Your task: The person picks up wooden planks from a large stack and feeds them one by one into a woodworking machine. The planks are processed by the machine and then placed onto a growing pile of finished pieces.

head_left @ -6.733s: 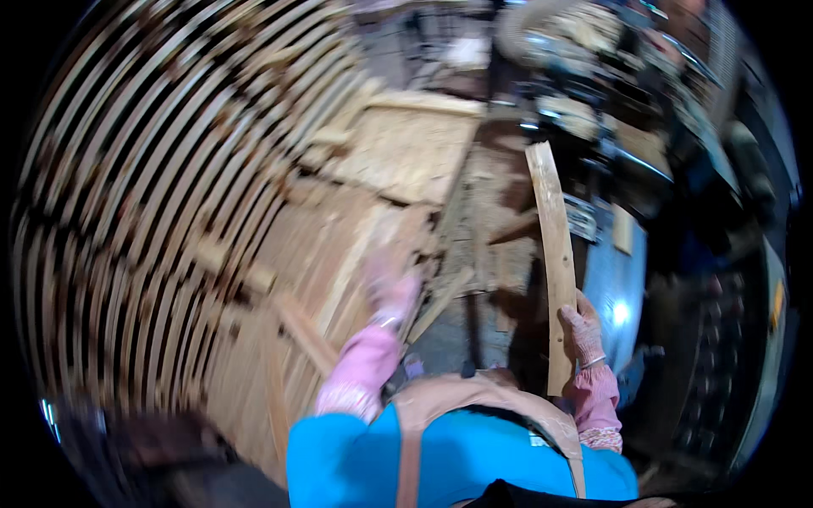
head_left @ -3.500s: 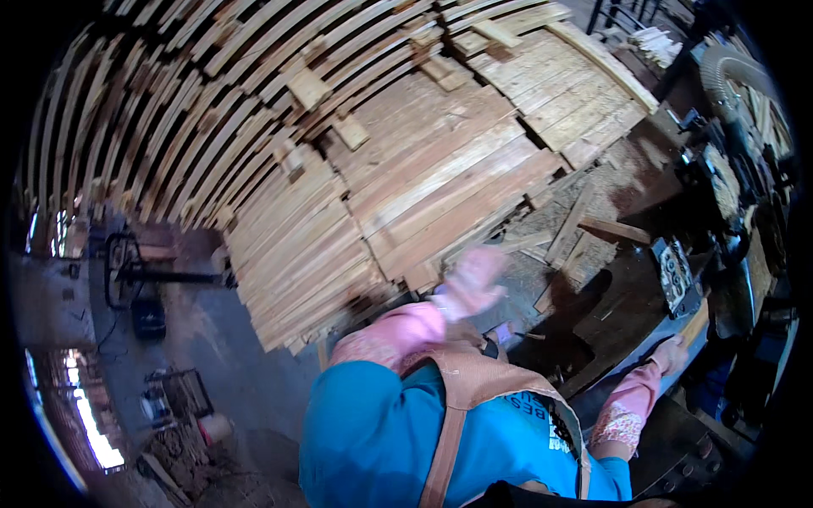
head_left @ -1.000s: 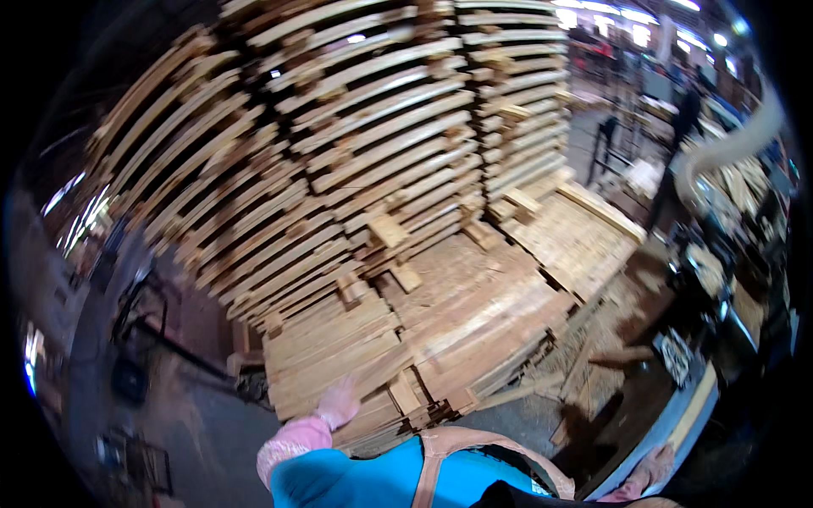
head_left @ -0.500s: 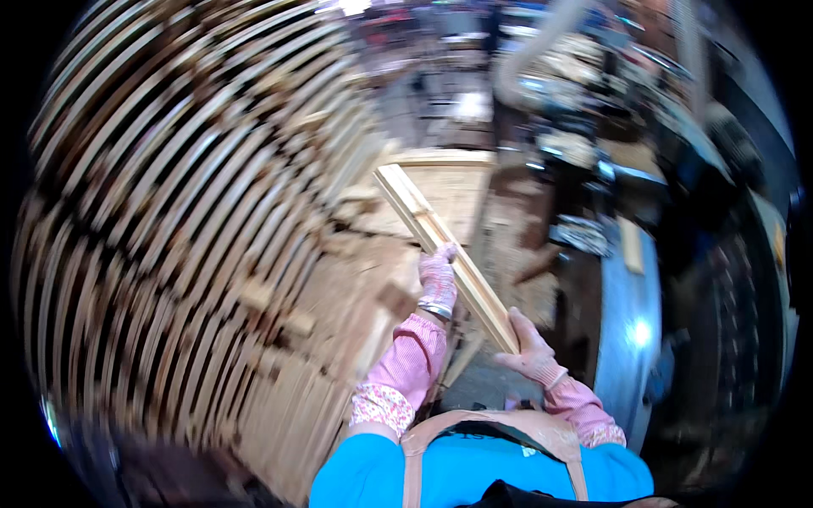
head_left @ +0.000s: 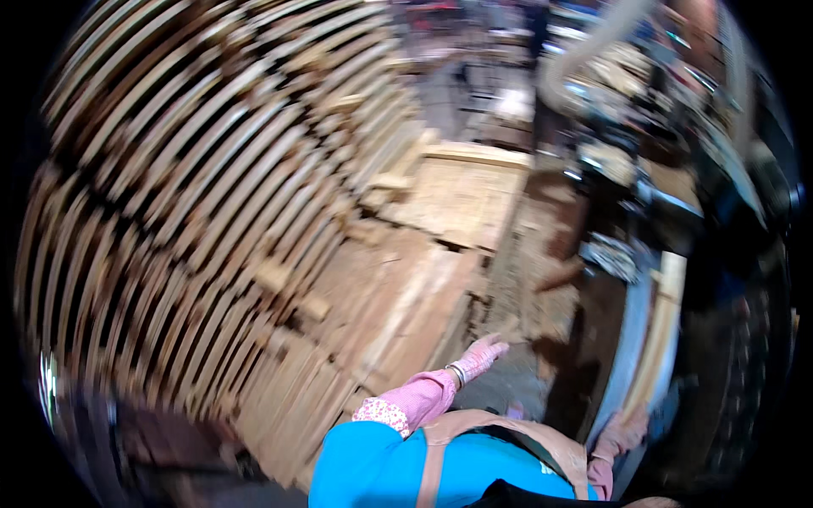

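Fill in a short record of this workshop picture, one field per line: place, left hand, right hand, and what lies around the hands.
place: a woodworking space with tall stacks of wooden slats
left hand: gloved in pink, fingers spread, empty, held out beside a low pile of planks
right hand: gloved, low at the edge of a metal machine table; whether it grips anything cannot be told
around: a light board lying on the machine, sawdust-strewn floor between pile and machine

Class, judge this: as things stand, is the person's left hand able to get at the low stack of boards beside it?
Probably yes. The left hand is stretched out, fingers spread and holding nothing, just past the near edge of the low stack of boards. Nothing shows between them, though motion blur hides the exact gap.
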A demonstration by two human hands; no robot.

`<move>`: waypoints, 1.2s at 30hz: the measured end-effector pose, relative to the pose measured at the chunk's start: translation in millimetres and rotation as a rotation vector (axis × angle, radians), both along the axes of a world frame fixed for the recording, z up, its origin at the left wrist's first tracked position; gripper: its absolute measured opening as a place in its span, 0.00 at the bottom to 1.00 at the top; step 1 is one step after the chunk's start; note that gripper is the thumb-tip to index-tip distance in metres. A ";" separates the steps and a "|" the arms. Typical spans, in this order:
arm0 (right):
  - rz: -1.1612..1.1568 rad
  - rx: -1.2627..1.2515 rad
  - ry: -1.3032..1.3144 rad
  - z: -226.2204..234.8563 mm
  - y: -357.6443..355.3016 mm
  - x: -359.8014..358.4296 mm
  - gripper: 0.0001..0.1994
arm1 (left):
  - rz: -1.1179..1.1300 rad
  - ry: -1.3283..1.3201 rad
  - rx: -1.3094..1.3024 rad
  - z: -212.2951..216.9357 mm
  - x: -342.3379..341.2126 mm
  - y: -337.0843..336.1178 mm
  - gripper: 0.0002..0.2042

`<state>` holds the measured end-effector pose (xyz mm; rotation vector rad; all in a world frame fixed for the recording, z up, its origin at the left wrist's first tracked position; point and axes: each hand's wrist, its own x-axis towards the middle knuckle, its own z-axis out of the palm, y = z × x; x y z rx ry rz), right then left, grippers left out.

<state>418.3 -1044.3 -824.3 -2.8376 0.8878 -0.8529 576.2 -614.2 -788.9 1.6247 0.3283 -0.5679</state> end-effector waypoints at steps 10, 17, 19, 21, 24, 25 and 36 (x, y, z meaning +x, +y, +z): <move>0.169 0.188 0.211 59.0 -20.5 254.1 0.32 | 1.367 -0.769 0.981 149.5 -124.7 361.2 0.36; 0.354 0.141 0.210 32.8 17.0 256.5 0.31 | 1.859 -0.688 1.964 403.3 -319.8 513.1 0.34; 0.358 0.135 0.218 35.3 22.4 241.7 0.30 | 1.741 -0.498 2.246 438.5 -334.5 546.8 0.32; 0.379 0.146 0.233 34.8 33.7 235.7 0.30 | 1.381 -0.319 2.496 472.3 -365.3 586.7 0.33; 0.364 0.143 0.236 43.5 34.7 219.5 0.29 | 1.058 0.230 2.466 511.4 -332.7 582.1 0.31; 0.370 0.154 0.237 44.0 35.8 219.3 0.29 | 1.054 0.292 2.393 524.1 -328.3 586.5 0.25; 0.494 0.223 0.205 33.7 25.5 263.8 0.27 | 0.998 -0.140 2.332 519.9 -410.2 522.0 0.23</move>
